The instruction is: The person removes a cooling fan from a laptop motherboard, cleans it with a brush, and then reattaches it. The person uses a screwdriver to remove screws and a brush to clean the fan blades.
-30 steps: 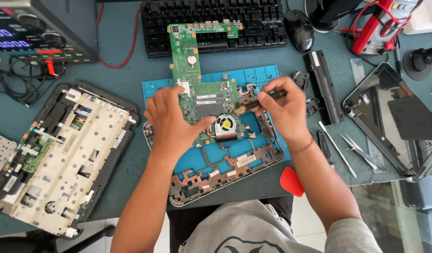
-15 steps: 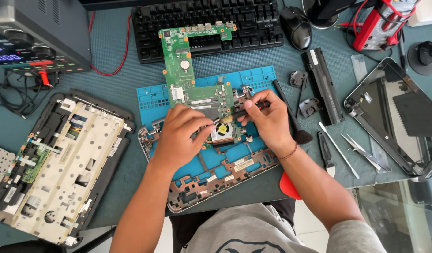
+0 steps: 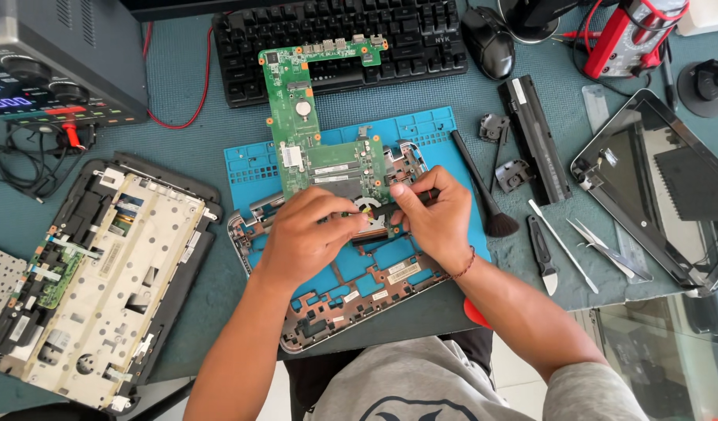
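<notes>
A green laptop motherboard [image 3: 304, 132] lies across a blue work mat [image 3: 250, 168] and an open laptop base frame [image 3: 351, 296]. My left hand [image 3: 308, 234] rests on the board's lower edge, fingertips pinched near the round cooling fan [image 3: 368, 206]. My right hand [image 3: 433, 218] grips a dark screwdriver-like tool [image 3: 409, 199] whose tip points at the fan area. Both hands meet over the fan, which they mostly hide.
A black keyboard [image 3: 343, 39] and mouse [image 3: 487, 31] lie at the back. A laptop palmrest shell [image 3: 102, 281] sits left, a power supply [image 3: 55, 54] far left. A brush [image 3: 483, 191], battery [image 3: 534, 140], tweezers [image 3: 608, 249], a spudger and a screen panel [image 3: 655, 187] lie right.
Both hands have drawn closer together over the fan. The view has shifted so the board and mat sit a little lower and further left.
</notes>
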